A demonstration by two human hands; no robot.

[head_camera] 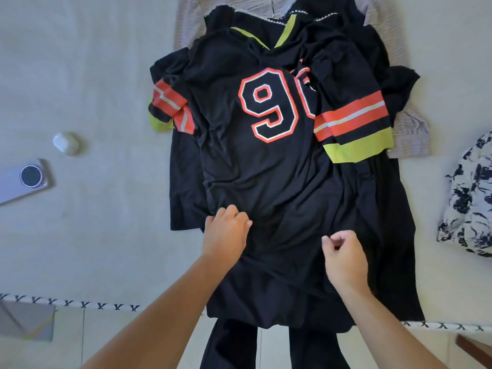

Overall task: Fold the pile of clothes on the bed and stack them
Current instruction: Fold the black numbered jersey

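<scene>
Black jersey under both hands: left flat, right loosely curled, empty.

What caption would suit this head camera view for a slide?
Both hands, left and right, rest on a black numbered jersey spread over a clothes pile on the bed.

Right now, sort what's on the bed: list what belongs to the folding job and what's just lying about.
Belongs to the job:
black numbered jersey
dark clothes under it
striped garment
floral fabric
left hand and right hand, both on the jersey

Lying about:
phone
white earbud case
</scene>
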